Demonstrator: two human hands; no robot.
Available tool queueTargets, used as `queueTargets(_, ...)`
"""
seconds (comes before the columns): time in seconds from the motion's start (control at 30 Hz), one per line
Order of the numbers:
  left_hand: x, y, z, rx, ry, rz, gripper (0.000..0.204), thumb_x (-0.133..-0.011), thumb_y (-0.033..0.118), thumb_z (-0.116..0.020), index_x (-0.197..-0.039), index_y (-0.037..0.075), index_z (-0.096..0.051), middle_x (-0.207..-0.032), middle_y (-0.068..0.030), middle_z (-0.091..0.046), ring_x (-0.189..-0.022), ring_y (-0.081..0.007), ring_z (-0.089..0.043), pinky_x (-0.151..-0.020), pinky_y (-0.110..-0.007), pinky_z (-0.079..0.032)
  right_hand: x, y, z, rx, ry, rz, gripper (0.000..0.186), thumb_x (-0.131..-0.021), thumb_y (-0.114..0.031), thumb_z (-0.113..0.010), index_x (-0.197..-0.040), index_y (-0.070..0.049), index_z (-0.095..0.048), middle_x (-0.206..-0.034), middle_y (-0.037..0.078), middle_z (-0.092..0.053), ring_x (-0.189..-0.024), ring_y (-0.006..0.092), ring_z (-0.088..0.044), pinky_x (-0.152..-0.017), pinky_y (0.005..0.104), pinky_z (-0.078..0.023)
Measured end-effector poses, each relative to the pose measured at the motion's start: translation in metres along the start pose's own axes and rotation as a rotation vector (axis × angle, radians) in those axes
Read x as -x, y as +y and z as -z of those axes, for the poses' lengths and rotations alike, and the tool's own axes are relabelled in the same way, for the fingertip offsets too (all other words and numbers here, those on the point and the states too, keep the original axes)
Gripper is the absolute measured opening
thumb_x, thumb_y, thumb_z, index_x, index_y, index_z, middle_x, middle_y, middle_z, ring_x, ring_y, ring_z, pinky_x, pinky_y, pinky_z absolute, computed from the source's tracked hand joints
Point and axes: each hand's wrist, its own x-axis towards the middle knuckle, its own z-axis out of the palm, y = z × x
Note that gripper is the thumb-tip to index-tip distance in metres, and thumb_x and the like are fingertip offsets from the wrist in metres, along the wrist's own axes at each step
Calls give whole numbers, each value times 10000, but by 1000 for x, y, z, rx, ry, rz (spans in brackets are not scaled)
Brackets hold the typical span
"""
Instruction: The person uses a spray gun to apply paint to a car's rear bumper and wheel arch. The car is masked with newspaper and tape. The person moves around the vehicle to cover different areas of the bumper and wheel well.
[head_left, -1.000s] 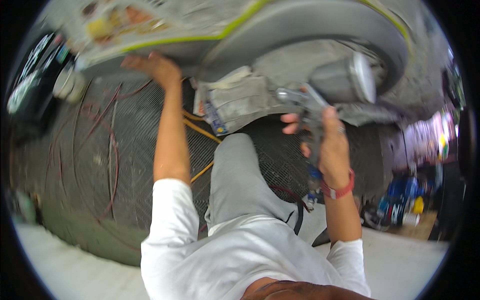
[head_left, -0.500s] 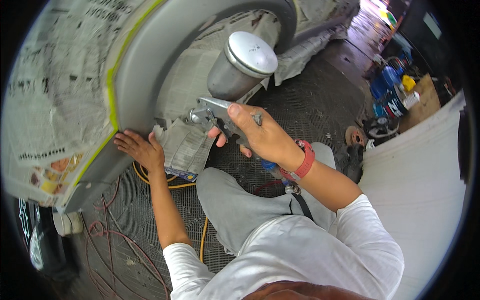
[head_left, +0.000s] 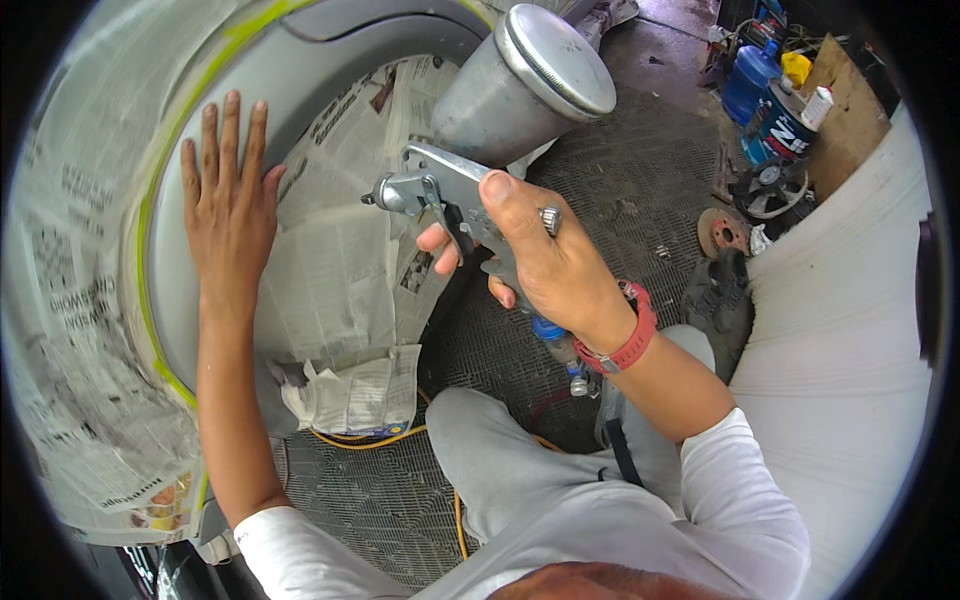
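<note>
My left hand [head_left: 230,215] lies flat, fingers spread, on the smooth grey wheel-arch panel [head_left: 350,65] of a vehicle. Yellow-green masking tape [head_left: 148,235] runs along the panel's outer edge, just left of that hand. My right hand [head_left: 565,275] is wrapped round the handle of a metal spray gun [head_left: 455,180], thumb on top and fingertips showing by the trigger. On the gun sits a large, tilted metal paint cup [head_left: 490,100] with its lid on. The nozzle points left toward the arch, apart from it. A blue fitting [head_left: 546,328] shows below the handle.
Newspaper [head_left: 60,390] covers the bodywork beyond the tape, and more newspaper [head_left: 340,260] fills the wheel opening. A yellow hose [head_left: 370,443] lies on the ribbed dark floor mat. To the right are a blue jug [head_left: 750,80], a paint can [head_left: 778,125], a brake disc [head_left: 722,232] and shoes [head_left: 716,308].
My left hand has slid up along the arch from its lower part. The spray gun, still in my right hand, appears slightly farther right, and the view has shifted.
</note>
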Motion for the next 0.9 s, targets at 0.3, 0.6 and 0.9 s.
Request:
queueTargets(0.3, -144, 39, -27, 139, -271, -309, 829, -995, 352, -673, -1684, 93, -292, -1760, -120, -257, -1633, -273, -227, -1340, -456, -184, -78, -65, 77, -22, 16, -84, 553, -1147, -400, -497, -1561, -35, -528, -942, 90, -754, -803, 116, -646, -811, 300, -548)
queueTargets(0.6, -222, 33, -30, 259, -571, -565, 916, -959, 431, -705, -1689, 83, -274, -1776, -110, -204, -1640, -248, -197, -1338, -417, -200, -126, -170, 112, -37, -41, -234, 529, -1124, -347, -541, -1579, -77, -517, -941, 96, -757, -766, 152, -664, -822, 342, -565)
queueTargets(0.9, -226, 12, -2, 66, -761, -617, 884, -1034, 475, -588, -1700, 40, -202, -1784, -127, -162, -1652, -259, -153, -1350, -393, -149, -149, -214, 159, 28, 55, -260, 502, -1117, -317, -546, -1556, -76, -546, -908, 130, -752, -782, 189, -699, -815, 363, -582)
